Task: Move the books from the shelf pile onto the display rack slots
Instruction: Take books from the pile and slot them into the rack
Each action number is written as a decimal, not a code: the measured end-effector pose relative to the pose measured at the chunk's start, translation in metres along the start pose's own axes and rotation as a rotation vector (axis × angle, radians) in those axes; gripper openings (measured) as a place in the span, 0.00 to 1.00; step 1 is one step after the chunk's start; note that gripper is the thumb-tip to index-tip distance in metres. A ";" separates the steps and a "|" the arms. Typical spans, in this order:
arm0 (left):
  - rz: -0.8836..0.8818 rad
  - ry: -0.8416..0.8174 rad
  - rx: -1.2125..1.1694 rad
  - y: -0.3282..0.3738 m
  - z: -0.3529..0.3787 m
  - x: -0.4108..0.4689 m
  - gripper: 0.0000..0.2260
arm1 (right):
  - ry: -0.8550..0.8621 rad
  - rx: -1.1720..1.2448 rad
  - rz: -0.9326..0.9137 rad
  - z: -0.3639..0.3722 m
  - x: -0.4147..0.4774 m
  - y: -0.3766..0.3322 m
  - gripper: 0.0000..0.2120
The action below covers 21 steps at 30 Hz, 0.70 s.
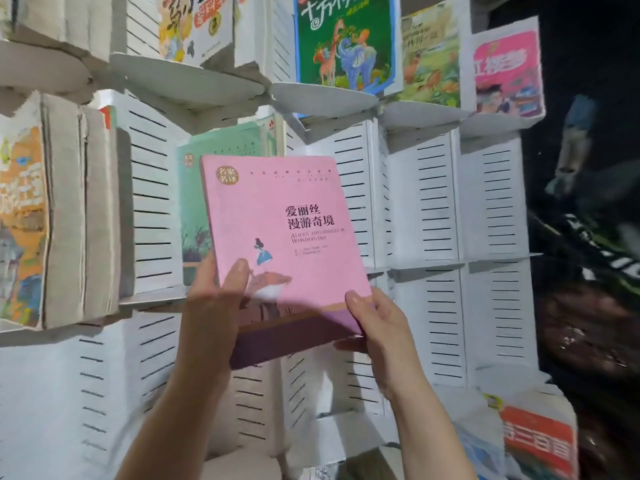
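– Both hands are sitting closest to the lens, and they are clamping one book between them. Left hand (214,299) is pinching the lower left edge, thumb lying on the cover. Right hand (377,327) is gripping the lower right corner, thumb on the front and fingers curling underneath.

– What is the book looking like?

– That pink book (284,237) is showing a pale pink cover with a darker purple band along the bottom, a small figure in a blue dress, a dark Chinese title and the English line "Alice's Adventures in Wonderland". It is being held up in front of the middle tier of the white slatted display rack (433,202). I cannot tell whether it is touching the rack.

– Is anything crowding it?

– A green book (194,209) is standing in the slot just behind its left edge, partly covered by it. A thick pile of books (69,220) is filling the far left slot. Higher up, an animal book (343,43) and a magenta book (507,71) are standing in slots. An orange book (536,441) is lying low on the right.

– Which way is it pointing?

– The cover is facing the camera, with the title reading upright and the spine on the left. Its long axis is running roughly vertical, with the top leaning slightly left.
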State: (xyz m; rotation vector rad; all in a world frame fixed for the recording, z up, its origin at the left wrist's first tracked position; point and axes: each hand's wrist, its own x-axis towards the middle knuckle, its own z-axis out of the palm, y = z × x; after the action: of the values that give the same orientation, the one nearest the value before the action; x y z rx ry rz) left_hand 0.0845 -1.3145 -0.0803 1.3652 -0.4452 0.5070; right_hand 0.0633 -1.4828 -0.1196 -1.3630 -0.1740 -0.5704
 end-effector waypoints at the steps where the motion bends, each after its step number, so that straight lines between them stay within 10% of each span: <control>1: -0.004 -0.025 0.027 0.001 0.013 0.004 0.03 | 0.054 0.028 -0.033 -0.007 0.006 -0.002 0.09; 10: -0.059 -0.144 0.290 -0.013 0.102 0.026 0.16 | 0.316 -0.116 -0.172 -0.068 0.080 -0.023 0.05; 21: -0.148 -0.243 0.718 -0.043 0.158 0.085 0.15 | 0.553 -0.981 -0.428 -0.036 0.135 0.025 0.12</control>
State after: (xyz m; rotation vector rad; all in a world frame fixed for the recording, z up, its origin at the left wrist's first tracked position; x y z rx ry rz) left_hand 0.1774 -1.4691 -0.0415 2.1497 -0.3651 0.3905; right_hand 0.1824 -1.5534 -0.0903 -2.0481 0.3231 -1.4954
